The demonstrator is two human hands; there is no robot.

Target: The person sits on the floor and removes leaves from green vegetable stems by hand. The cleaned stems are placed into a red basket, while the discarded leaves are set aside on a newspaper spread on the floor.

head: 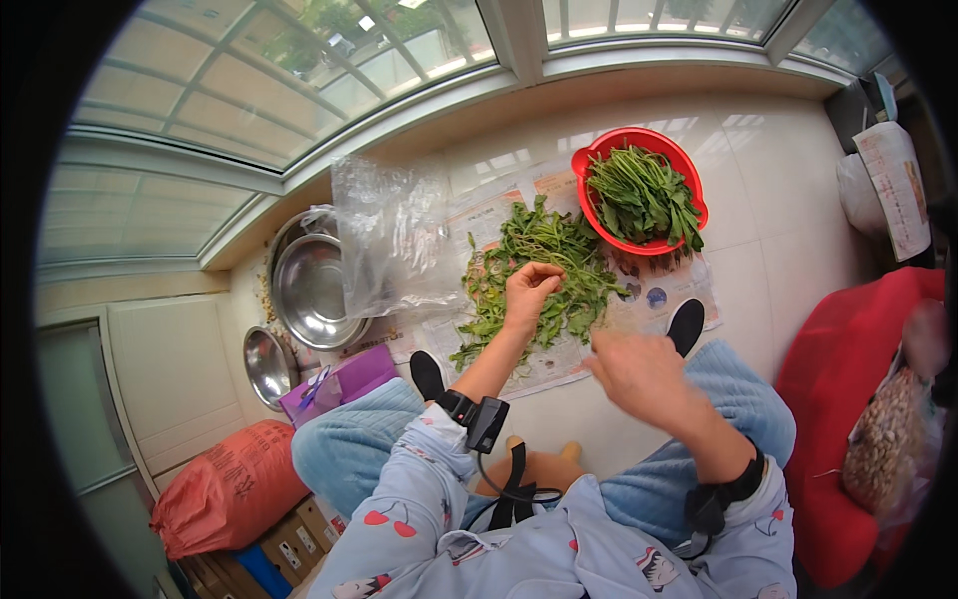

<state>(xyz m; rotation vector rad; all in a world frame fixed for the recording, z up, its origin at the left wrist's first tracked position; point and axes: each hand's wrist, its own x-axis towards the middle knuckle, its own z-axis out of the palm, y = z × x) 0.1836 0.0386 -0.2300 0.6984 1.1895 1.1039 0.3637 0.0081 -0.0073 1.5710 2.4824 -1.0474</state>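
Observation:
A pile of leafy green vegetables with long stems lies on newspaper sheets spread over the tiled floor. Over the pile, my left hand has its thumb and fingertips drawn together; whether something thin is between them cannot be made out. My right hand, blurred, is curled at the pile's lower right, near my knee, and its fingertips are unclear. Behind it, a red plastic basin holds a bundle of greens with the stems laid roughly alongside one another.
A clear plastic bag lies left of the pile, partly over stainless steel basins. A smaller steel bowl and a purple bag are nearer. A red sack stands lower left. Red fabric is at right, beneath windows and a sill.

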